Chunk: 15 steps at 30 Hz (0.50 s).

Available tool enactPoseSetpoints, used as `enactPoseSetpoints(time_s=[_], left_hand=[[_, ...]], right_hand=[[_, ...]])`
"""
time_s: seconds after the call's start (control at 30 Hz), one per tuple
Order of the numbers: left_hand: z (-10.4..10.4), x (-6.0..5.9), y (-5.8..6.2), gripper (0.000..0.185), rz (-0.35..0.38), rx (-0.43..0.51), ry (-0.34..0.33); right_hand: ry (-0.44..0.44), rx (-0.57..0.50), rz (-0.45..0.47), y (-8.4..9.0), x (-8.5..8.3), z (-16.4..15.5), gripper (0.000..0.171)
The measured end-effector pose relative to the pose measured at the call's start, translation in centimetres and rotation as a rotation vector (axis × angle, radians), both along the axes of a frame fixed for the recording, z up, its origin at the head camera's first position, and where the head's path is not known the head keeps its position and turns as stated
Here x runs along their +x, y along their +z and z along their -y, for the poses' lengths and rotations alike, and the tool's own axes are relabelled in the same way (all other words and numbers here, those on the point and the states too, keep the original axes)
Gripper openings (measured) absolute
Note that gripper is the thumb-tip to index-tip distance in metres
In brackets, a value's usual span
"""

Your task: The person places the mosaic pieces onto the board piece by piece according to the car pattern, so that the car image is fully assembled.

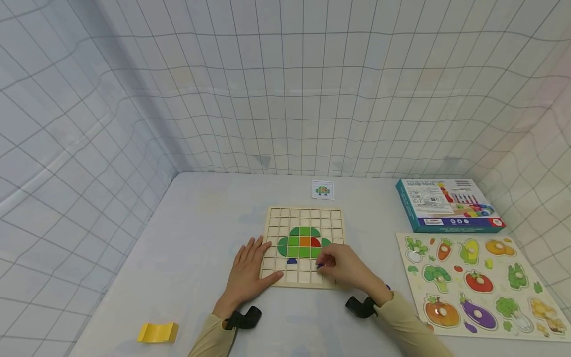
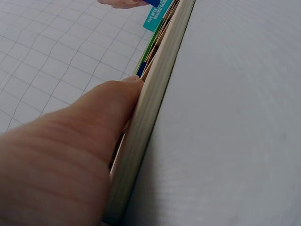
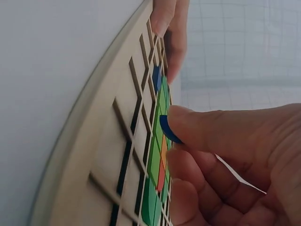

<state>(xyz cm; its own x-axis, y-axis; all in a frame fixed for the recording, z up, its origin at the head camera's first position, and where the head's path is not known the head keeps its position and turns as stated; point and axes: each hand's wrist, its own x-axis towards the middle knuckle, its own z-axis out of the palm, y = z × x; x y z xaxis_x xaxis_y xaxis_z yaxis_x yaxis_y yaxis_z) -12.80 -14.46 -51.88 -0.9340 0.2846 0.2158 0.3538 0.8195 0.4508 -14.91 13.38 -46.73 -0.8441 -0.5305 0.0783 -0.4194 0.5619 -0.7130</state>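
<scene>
Head view shows a pale grey counter [image 1: 187, 248] closed in on the left, far and right sides by white sheeting printed with a grid of lines. A wooden grid board [image 1: 305, 246] lies near the middle of the counter, with green tiles, one orange and one red filling a patch at its centre and a small blue tile [image 1: 292, 261] just below that patch. A small card [image 1: 322, 190] lies just beyond the board's far edge. To the right, a teal box [image 1: 448, 205] sits far, and a vegetable puzzle [image 1: 477, 285] lies nearer. A yellow piece [image 1: 158, 332] rests at the near left, well apart from the board.

The left hand [image 1: 251, 270] lies flat and open, fingers straight, on the board's near left corner; the left wrist view shows a finger pressed against the board's edge [image 2: 150, 122]. The right hand [image 1: 345, 269] hovers over the board's near right part with its fingers curled, pinching a blue piece [image 3: 168, 129] between thumb and fingertips. In the right wrist view this piece sits just above the board's cells, close to the green tiles.
</scene>
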Motion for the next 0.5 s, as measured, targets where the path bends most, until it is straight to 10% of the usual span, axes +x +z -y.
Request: enactPoseSetpoints(time_s=[0.5], left_hand=[[0.0, 0.0, 0.2, 0.082, -0.002, -0.004, 0.000]], right_hand=[[0.016, -0.085, 0.069, -0.5, -0.7, 3.4, 0.014]])
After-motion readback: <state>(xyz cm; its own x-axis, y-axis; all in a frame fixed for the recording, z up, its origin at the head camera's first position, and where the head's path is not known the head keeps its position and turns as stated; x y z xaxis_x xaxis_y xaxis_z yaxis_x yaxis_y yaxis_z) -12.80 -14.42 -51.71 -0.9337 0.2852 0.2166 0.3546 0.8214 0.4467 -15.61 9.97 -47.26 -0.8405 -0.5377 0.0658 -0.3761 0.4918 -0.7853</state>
